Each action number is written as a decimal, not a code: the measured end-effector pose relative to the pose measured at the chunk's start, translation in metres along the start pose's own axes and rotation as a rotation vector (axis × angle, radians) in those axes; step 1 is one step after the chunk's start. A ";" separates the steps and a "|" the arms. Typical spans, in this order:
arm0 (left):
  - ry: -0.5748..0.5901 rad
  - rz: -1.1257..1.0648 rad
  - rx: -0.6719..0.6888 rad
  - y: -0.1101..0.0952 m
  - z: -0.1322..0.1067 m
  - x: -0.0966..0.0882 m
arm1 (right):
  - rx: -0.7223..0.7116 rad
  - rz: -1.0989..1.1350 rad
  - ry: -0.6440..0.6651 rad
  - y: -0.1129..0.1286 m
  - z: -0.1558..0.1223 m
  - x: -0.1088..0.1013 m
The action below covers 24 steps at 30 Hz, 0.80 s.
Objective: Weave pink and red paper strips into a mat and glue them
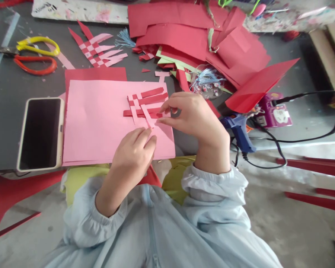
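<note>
A small weave of red and pink paper strips (134,100) lies on a pink paper sheet (95,123). My left hand (135,150) is closed, its fingertips at the lower end of a slanting pink paper strip (145,112). From the right, my right hand (194,115) reaches in with bent fingers. Its thumb and forefinger are around the right end of the lowest red paper strip (141,112). Above these, the other red strips (153,98) spread out to the right. The undersides of my fingers are hidden.
A phone (40,134) lies left of the sheet, with scissors (36,56) beyond. A larger woven piece (96,50) and red paper sheets (178,37) lie at the back. On the right are a blue glue gun (241,132), its cord, and a purple power socket (273,109).
</note>
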<state>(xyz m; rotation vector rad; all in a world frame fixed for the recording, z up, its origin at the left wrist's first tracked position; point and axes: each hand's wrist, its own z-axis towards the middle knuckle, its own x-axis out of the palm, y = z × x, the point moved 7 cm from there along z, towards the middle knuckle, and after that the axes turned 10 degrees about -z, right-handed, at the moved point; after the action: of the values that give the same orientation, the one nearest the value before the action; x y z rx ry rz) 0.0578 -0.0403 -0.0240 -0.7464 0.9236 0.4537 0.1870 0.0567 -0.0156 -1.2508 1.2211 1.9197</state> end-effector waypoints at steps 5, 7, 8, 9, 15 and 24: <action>-0.027 0.025 0.020 -0.001 0.001 0.001 | 0.029 -0.072 -0.028 -0.005 0.000 0.002; -0.030 0.021 0.018 0.000 0.001 0.001 | 0.033 -0.101 -0.046 -0.005 0.000 0.004; -0.031 0.015 0.018 0.000 0.001 0.002 | 0.033 -0.117 -0.057 -0.005 0.001 0.005; -0.031 0.010 0.017 0.001 0.001 0.002 | 0.033 -0.134 -0.069 -0.005 0.001 0.005; 0.001 -0.014 0.006 0.003 -0.001 0.004 | -0.001 -0.164 -0.064 0.001 0.005 0.010; -0.021 -0.001 0.009 0.003 -0.003 0.004 | 0.023 -0.156 -0.072 -0.002 0.012 0.017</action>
<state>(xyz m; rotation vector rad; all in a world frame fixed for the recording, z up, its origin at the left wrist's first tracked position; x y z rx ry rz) 0.0562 -0.0399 -0.0295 -0.7322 0.9048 0.4560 0.1759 0.0680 -0.0300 -1.2170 1.0737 1.8168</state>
